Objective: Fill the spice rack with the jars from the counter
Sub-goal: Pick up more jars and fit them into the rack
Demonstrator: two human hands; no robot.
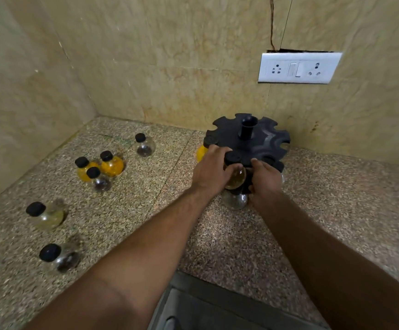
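Head view: two bare forearms reach out from the bottom edge over the speckled bench (217, 239). Nearest, off to the left, sits a dark jar (61, 257) with a black cap, and just beyond it a pale jar (47, 216). Further on, the left hand (211, 171) has its fingers curled round the black cap and neck of an amber jar (236, 177), holding it at a notch in the near rim of the rack (248, 139). The right hand (265, 181) is close against that jar's other side, thumb up by the rim. Its fingers are hidden under the rack, so I cannot tell what they grip. The hands are near each other with only the jar between them. A clear jar (234, 201) sits just below the amber one, at the rack's foot. A yellow jar (202, 153) hangs in the notch beside the left hand. Well apart, across the bench, a huddle (111, 164) of two yellow jars and one dark stands close together, and a lone jar (144, 145) stands behind them. On the tan wall (169, 67) above the rack is a white socket plate (298, 67).
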